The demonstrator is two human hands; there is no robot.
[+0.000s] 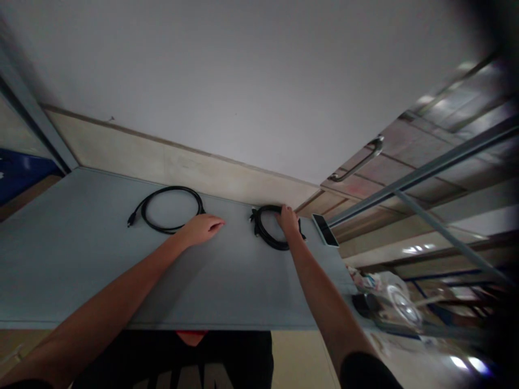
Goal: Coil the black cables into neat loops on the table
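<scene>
On the grey table (235,281) lie two coiled black cables. The left cable (148,212) forms one loose loop, with a plug at its left end. My left hand (203,228) is at the loop's right side, its fingers curled together; whether anything is between them is hidden. The right cable (265,236) is a tighter coil of several turns, with connectors sticking out at its left. My right hand (288,220) is closed on the right side of this coil, which rests on the table.
A phone (325,230) with a dark screen lies at the table's right end. A pale wall (227,92) rises behind the table. Metal posts stand at both sides. Beyond the right edge are a black round object (365,305) and a white fan (404,307), both blurred.
</scene>
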